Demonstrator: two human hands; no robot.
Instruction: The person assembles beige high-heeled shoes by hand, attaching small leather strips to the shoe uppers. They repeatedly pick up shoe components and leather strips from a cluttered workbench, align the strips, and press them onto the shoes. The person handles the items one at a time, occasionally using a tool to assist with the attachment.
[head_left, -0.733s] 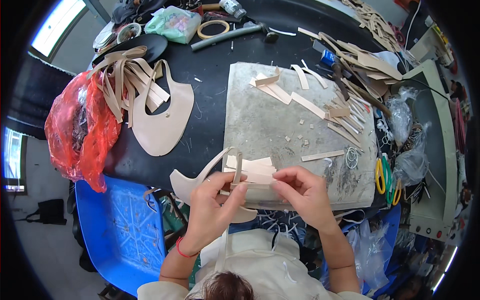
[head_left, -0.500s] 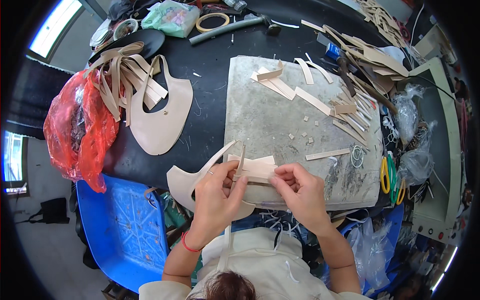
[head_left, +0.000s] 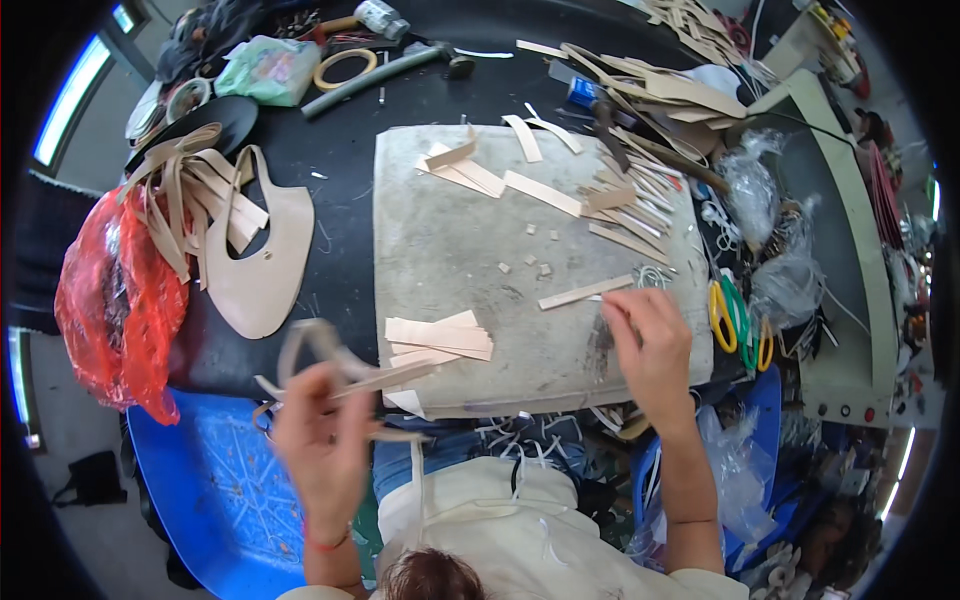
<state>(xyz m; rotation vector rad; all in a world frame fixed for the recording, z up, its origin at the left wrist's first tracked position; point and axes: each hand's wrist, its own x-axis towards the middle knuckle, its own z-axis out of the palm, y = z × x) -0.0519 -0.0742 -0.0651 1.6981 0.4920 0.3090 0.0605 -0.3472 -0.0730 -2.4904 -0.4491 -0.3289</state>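
Note:
My left hand (head_left: 325, 440), smeared by motion, holds a beige leather piece (head_left: 385, 376) with a looped strap over the board's near left edge. Out to the right, my right hand (head_left: 652, 335) has thumb and forefinger pinched together, palm down. Its fingertips are at a narrow beige strip (head_left: 575, 293) and a bit of white strip on the board. Whatever lies between those fingertips is too small to make out. A small stack of pale leather strips (head_left: 440, 335) rests on the grey board (head_left: 480, 385) between my hands.
A cut-out beige leather panel (head_left: 262, 290) lies at left beside a red plastic bag (head_left: 115, 300). More strips (head_left: 540, 192) and small squares are scattered on the board. Yellow-handled scissors (head_left: 721, 318) lie right. A hammer (head_left: 390, 78) lies at the back; a blue tub (head_left: 225, 490) stands below left.
Both hands have moved apart: the left went left and down with the leather piece, the right let go of it and moved right to the narrow strip. The whole view has shifted.

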